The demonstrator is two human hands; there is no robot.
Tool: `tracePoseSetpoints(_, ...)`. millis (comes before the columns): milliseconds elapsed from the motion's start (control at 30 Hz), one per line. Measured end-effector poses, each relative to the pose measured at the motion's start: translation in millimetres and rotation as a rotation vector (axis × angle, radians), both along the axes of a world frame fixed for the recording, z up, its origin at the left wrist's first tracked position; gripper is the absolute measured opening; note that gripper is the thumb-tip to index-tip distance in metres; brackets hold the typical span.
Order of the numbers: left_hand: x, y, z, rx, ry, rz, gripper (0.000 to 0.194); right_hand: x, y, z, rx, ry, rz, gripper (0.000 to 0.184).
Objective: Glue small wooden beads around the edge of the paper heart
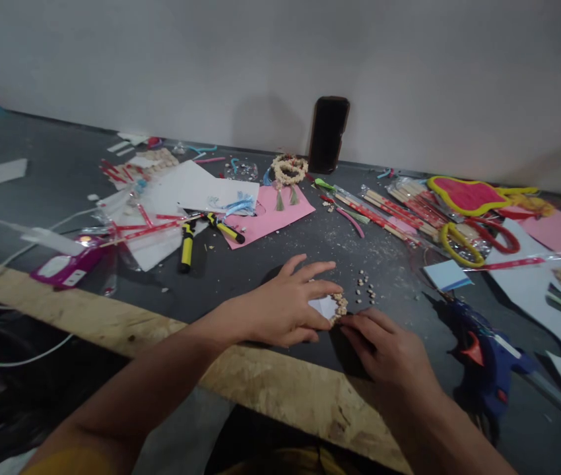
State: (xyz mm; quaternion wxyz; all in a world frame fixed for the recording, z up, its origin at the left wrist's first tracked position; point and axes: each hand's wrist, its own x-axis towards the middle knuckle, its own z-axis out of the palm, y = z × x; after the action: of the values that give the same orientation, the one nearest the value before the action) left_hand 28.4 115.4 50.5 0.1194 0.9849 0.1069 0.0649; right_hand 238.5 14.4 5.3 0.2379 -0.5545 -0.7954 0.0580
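My left hand lies with its fingers spread over a small white paper piece, covering much of it. Small beige stone-like bits line the right edge of the paper. At the lower right of that edge my right hand is closed in a pinch; its fingertips touch or nearly touch the bits, and whatever they hold is hidden. Just beyond, several loose beige bits are scattered on the dark tabletop.
A blue glue gun lies at right, near scissors with yellow and red handles. Wrapped chopsticks lie behind. A phone leans on the wall beside a beaded ring on pink paper. Yellow-black pliers lie left.
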Motion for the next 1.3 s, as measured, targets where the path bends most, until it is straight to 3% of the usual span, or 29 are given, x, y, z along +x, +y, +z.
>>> tracePoseSetpoints(333,-0.1,-0.7,-1.1,-0.018,-0.015,0.01,0.015,1.7,-0.4,-1.9,-0.041,0.08,0.0,0.016)
tracePoseSetpoints(800,0.4,-1.8,-0.6,-0.028,-0.018,0.016,0.015,0.8,0.2,-0.1,-0.066,0.04,0.0,0.017)
tracePoseSetpoints(1067,1.2,-1.8,0.3,-0.035,-0.013,0.015,0.016,3.2,1.7,0.2,0.017,0.089,-0.1,0.016)
tracePoseSetpoints(1300,0.8,-2.0,0.1,-0.041,-0.013,0.017,0.015,2.3,3.2,-2.9,-0.007,0.053,-0.058,0.017)
